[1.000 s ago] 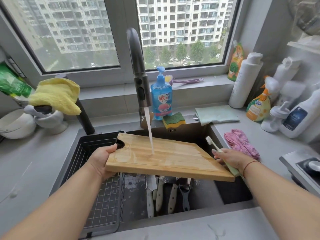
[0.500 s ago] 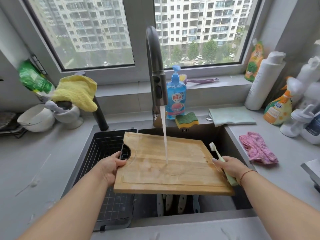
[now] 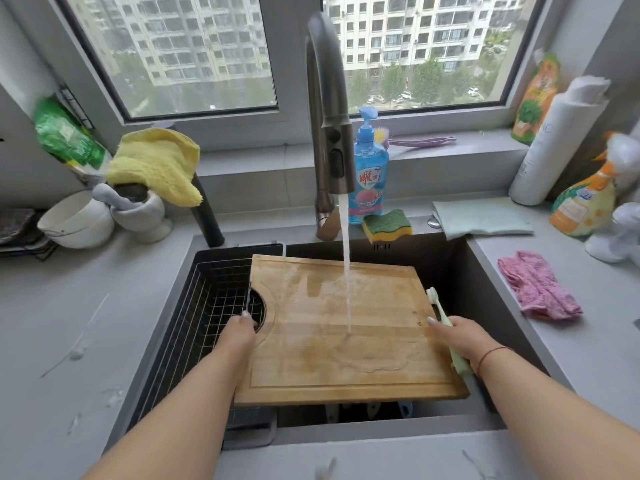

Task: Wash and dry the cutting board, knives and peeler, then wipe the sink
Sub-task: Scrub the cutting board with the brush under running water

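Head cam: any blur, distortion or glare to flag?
Head view: wide-angle bending bows the window frame and counter edges; daylight from the window is soft, no hard shadows; the spray bottles at the right edge are smeared; the wet cutting board shows a mild sheen, not blown out.

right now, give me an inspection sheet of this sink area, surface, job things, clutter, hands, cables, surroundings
surface: grey countertop around a dark sink; a wire basket sits in the sink's left part.
job's things: wooden cutting board held over the sink under running water from the faucet; knives and peeler mostly hidden beneath it.
clutter: blue soap bottle, sponge, yellow cloth, pink cloth, pale green cloth, spray bottles at right.
grippers: left hand holds the board's left edge; right hand holds its right edge and a toothbrush.
cables: nothing seen.
surroundings: window facing apartment blocks.
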The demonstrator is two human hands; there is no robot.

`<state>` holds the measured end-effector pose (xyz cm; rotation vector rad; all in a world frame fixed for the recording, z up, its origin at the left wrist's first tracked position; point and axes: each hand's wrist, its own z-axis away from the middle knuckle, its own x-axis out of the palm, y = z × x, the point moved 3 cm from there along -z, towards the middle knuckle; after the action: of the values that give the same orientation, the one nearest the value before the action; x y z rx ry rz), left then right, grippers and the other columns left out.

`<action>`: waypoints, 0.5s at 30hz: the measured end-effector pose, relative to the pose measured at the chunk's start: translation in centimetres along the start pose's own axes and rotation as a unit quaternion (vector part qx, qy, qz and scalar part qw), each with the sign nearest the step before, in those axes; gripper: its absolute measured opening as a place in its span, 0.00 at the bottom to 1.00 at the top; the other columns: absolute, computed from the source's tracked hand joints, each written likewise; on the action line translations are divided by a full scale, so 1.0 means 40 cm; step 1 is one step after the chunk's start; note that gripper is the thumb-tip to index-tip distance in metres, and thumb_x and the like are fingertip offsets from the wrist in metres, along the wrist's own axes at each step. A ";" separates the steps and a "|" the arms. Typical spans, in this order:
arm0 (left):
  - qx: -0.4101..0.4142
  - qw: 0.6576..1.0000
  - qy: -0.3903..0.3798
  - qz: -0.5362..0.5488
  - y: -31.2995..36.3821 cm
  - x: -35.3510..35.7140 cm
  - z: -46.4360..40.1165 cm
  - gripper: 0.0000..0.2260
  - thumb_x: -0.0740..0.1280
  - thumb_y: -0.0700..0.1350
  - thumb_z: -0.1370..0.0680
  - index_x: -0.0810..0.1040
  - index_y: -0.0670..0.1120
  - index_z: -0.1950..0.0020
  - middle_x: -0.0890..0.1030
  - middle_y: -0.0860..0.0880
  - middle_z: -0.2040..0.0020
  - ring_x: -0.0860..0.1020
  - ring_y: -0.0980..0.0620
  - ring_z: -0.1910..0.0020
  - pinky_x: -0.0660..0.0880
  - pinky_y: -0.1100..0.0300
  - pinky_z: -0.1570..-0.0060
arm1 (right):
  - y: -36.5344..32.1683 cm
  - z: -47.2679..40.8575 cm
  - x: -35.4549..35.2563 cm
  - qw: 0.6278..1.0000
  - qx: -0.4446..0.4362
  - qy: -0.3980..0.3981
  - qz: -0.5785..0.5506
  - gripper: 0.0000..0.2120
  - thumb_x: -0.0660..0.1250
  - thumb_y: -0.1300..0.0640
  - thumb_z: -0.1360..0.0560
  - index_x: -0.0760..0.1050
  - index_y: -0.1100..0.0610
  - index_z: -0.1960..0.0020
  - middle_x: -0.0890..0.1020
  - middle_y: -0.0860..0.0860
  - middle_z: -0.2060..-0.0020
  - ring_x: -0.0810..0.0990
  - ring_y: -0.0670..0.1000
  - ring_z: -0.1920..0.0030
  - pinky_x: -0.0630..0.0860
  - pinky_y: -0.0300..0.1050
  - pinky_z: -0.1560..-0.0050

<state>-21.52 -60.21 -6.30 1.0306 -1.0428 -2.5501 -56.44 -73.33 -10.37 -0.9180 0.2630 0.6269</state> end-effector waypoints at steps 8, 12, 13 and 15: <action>0.006 0.998 -0.002 0.056 -0.045 0.013 -0.027 0.23 0.48 0.55 0.16 0.73 0.40 0.41 0.75 0.42 0.44 0.72 0.44 0.45 0.69 0.46 0.39 | 0.013 -0.005 0.038 0.997 0.001 0.018 0.076 0.18 0.56 0.42 0.20 0.72 0.55 0.41 0.78 0.52 0.53 0.77 0.53 0.52 0.76 0.51 0.49; 0.023 0.998 0.003 0.053 -0.039 0.027 -0.029 0.23 0.48 0.56 0.16 0.71 0.41 0.35 0.74 0.43 0.41 0.72 0.43 0.41 0.67 0.47 0.38 | -0.033 0.044 0.053 0.968 -0.081 0.090 0.220 0.16 0.51 0.41 0.20 0.70 0.50 0.46 0.78 0.50 0.58 0.77 0.49 0.60 0.75 0.46 0.61; 0.023 0.999 0.008 0.047 -0.038 0.027 -0.028 0.22 0.48 0.55 0.16 0.72 0.42 0.37 0.74 0.43 0.42 0.73 0.44 0.44 0.67 0.48 0.40 | -0.048 0.059 0.070 0.963 -0.101 0.083 0.235 0.15 0.51 0.41 0.19 0.70 0.50 0.44 0.78 0.49 0.59 0.77 0.49 0.62 0.73 0.44 0.65; 0.034 0.998 0.023 0.043 -0.038 0.030 -0.028 0.19 0.48 0.54 0.16 0.72 0.43 0.45 0.74 0.45 0.50 0.72 0.48 0.54 0.68 0.51 0.45 | -0.073 0.086 0.123 0.958 -0.124 0.038 0.257 0.15 0.51 0.43 0.19 0.67 0.50 0.38 0.76 0.48 0.60 0.76 0.48 0.63 0.70 0.44 0.67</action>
<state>-21.54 -60.19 -8.53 1.0318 -1.1424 -2.4276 -50.94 -69.93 -8.69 -1.1261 0.5099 1.1253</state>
